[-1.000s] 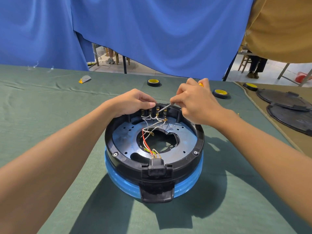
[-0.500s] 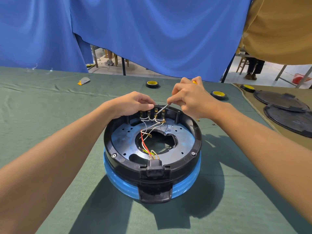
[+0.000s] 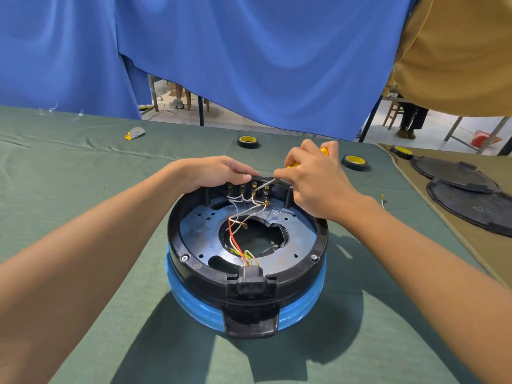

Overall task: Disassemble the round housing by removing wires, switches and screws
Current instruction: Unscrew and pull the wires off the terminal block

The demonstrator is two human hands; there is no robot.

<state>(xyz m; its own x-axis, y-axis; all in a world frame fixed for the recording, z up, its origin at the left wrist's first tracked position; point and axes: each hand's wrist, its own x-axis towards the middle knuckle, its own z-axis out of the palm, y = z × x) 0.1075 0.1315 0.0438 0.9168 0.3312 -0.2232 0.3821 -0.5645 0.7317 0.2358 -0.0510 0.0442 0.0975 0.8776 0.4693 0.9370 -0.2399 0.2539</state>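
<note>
The left hand curls its fingers over the far rim of the housing, bracing it mid-counter. It looks rigid and weighty, so the rim is the best hold (the thin wires seem fragile). The right hand grips a screwdriver.

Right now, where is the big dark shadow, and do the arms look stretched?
Head view: the shadow falls on the green cloth in front of the round housing, toward the camera; the forearms swell at the bottom corners, wide-angle distortion; the left hand and right hand look sharp.
</note>
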